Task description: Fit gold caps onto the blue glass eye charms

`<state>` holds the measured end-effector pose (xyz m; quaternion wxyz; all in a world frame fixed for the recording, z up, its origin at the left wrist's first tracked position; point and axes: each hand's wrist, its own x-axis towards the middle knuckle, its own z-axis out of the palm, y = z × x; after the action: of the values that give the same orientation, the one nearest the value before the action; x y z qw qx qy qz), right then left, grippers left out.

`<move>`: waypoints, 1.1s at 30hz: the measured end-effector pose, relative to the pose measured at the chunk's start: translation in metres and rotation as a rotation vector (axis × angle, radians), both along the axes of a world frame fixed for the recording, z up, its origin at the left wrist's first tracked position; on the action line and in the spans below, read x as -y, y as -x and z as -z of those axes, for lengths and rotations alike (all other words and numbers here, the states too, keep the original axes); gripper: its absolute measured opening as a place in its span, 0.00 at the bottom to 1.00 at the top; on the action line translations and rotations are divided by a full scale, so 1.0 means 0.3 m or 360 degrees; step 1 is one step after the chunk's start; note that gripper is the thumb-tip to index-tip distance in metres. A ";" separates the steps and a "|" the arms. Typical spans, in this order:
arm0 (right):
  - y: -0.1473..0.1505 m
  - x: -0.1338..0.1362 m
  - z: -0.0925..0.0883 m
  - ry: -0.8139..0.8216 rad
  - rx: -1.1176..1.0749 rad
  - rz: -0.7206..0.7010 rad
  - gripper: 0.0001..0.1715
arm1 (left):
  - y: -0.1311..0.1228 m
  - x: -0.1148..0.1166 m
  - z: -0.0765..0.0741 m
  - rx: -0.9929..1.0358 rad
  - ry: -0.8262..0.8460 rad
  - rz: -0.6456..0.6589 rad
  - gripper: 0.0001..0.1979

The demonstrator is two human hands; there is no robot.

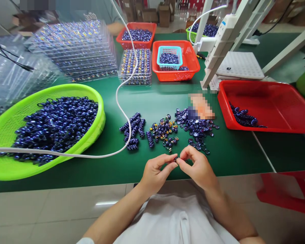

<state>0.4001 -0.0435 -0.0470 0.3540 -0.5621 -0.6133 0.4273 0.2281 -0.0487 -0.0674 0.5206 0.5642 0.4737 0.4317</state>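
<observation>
In front of my body, at the table's near edge, my left hand (157,171) pinches a small dark part (176,159) between thumb and index finger. My right hand (199,167) meets it from the other side, its thumb and curled index finger at the same part. Fingertips hide most of that part, so its exact kind is unclear. Just beyond the hands lies a heap of small blue-and-gold pieces (165,128). To its right spreads a pile of flat, shiny dark-blue caps (197,127). Stacked rows of dark-blue ring-like pieces (134,128) lie on the left.
A green basket (100,112) full of dark-blue looped pieces stands left, a red tray (274,127) right. A white cable (122,105) crosses the green table (112,173). Behind are clear stacked trays (91,61), an orange basket (176,76) and a white post (218,44). A pixelated patch covers part of the caps.
</observation>
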 end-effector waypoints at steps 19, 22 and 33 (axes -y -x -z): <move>-0.026 0.052 0.054 -0.0852 0.0057 -0.0253 0.17 | -0.023 -0.035 -0.061 0.0410 0.0686 -0.0182 0.06; -0.018 0.045 0.052 -0.0967 0.0171 -0.0251 0.18 | -0.042 -0.036 -0.061 0.0390 0.0695 -0.0185 0.05; -0.031 0.052 0.064 -0.0673 0.0160 -0.0023 0.06 | -0.054 -0.018 -0.039 0.0238 0.0560 -0.0059 0.13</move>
<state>0.4094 -0.0592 -0.0663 0.4298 -0.4916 -0.7102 0.2632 0.2443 -0.0433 -0.0558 0.6370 0.4220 0.5121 0.3924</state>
